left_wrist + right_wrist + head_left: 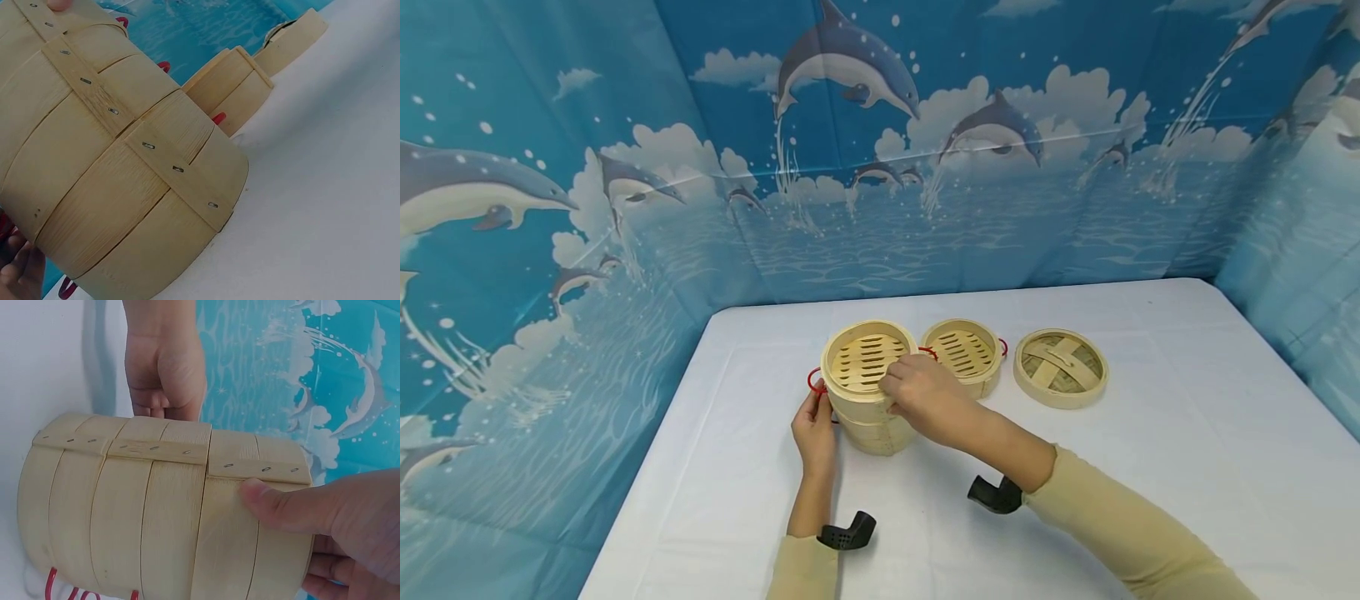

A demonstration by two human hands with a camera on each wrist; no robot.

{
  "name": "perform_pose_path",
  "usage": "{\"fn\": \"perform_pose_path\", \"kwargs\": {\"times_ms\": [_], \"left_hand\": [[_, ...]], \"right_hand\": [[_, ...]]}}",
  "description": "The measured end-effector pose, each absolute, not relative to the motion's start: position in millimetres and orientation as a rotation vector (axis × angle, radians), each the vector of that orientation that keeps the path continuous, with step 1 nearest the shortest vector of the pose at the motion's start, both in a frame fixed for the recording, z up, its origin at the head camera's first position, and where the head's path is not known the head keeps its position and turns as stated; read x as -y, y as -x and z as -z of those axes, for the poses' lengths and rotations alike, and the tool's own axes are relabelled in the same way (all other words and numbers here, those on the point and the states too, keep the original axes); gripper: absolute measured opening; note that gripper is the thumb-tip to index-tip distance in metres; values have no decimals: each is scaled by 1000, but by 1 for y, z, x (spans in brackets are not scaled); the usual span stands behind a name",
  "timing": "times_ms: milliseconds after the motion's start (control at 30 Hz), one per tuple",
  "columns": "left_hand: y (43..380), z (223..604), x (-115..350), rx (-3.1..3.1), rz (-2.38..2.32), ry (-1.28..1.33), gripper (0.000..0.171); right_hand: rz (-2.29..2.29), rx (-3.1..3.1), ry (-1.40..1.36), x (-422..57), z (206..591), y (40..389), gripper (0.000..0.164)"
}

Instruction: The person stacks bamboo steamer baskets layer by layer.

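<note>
A stack of bamboo steamer baskets (pixel 876 429) stands on the table, its top tier (pixel 868 358) showing a slatted floor with nothing on it. My right hand (pixel 928 400) grips the right side of that top tier. Its thumb (pixel 269 503) presses the outer wall near a stapled seam, while the other fingers go over the rim and are partly hidden. At the stack's left side, my left hand (pixel 815 433) pinches a red loop handle (pixel 814 380) with its fingertips. In the left wrist view, part of a hand (pixel 22 272) shows beside the stack's wall.
Just right of the stack sits another steamer basket (pixel 981 385) with red handles. Farther right lies a woven bamboo lid (pixel 1060 397). All stand on a white-covered table (pixel 1187 433), with a dolphin-print curtain (pixel 850 242) behind and at the sides.
</note>
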State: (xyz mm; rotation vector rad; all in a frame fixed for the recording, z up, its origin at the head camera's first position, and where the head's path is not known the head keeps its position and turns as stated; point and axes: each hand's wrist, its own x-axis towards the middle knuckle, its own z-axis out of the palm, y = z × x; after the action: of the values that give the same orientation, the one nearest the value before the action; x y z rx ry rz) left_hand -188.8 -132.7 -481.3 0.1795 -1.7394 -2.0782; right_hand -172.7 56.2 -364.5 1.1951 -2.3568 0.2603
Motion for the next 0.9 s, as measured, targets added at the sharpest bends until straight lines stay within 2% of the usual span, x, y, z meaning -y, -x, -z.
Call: {"fn": "perform_pose_path", "kwargs": {"times_ms": [433,567,667,900], "left_hand": [[189,482,130,1735,2060,-210,32],[189,484,130,1737,2059,-202,32],[189,483,130,1745,2052,-185,31],[188,481,130,1755,2022,-148,30]], "right_hand": [[-308,2362,-1177,-54,367,170,25],[-626,2425,-1163,-65,362,170,38],[-1009,2416,-1011,-80,355,174,48],[-1771,2242,-387,-133,354,197,46]]}}
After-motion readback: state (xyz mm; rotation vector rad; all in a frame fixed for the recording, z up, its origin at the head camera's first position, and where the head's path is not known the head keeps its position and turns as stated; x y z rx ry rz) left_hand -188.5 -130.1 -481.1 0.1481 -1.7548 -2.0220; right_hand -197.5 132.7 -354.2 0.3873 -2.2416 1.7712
